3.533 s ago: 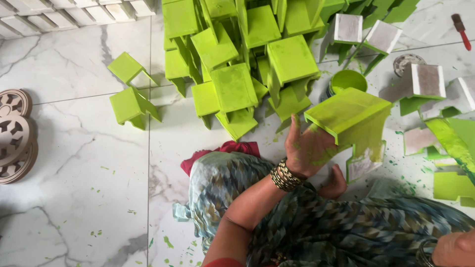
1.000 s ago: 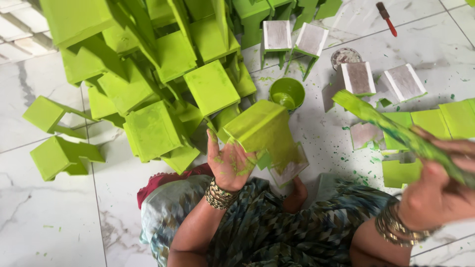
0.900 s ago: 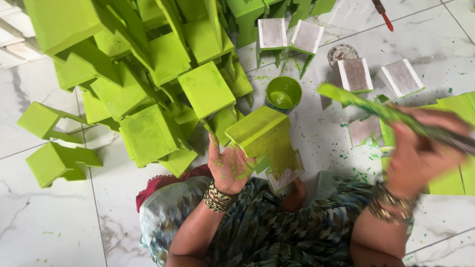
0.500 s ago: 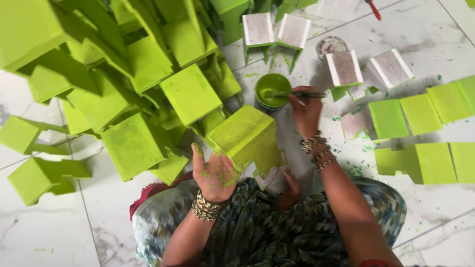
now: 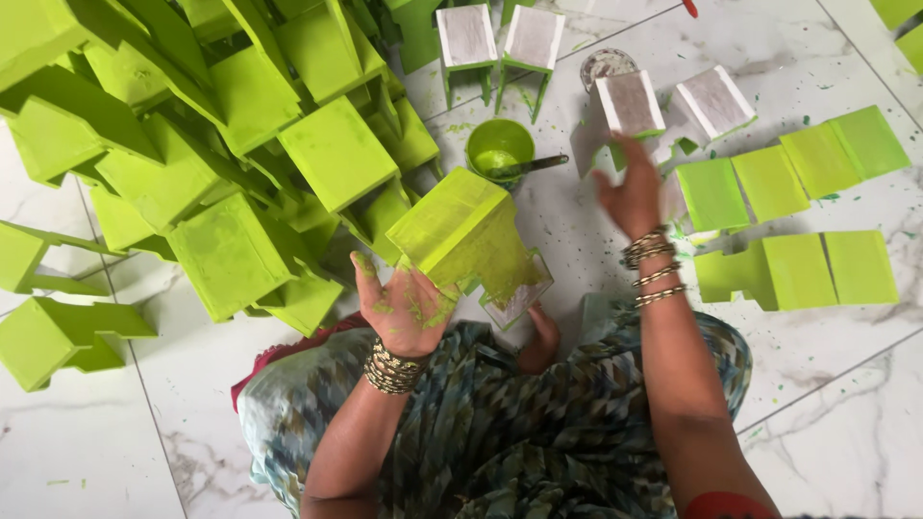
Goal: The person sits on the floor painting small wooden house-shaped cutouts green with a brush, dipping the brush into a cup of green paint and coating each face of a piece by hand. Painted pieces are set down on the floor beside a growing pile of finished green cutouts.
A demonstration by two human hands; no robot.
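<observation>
My left hand [image 5: 406, 306], smeared with green paint, holds the near edge of a small lime-green wooden stool [image 5: 463, 229] tipped on the floor before my lap. My right hand [image 5: 634, 192] is raised above the floor with fingers apart, holding nothing, just in front of an unpainted grey-topped stool [image 5: 630, 103]. A green paint bowl [image 5: 499, 149] stands behind the held stool, with a brush [image 5: 527, 166] lying across its rim. My foot shows under the stool's leg.
A big heap of green-painted stools [image 5: 231, 144] fills the left. Several unpainted stools [image 5: 498, 38] stand at the back. Flat green-painted pieces [image 5: 793, 221] lie in rows at the right. A round tin [image 5: 606, 65] sits near the back. The marble floor is paint-spattered.
My right hand laid down the long green piece, put the brush in the bowl, let go of it and moved right toward the unpainted stool. My left hand stayed on the stool.
</observation>
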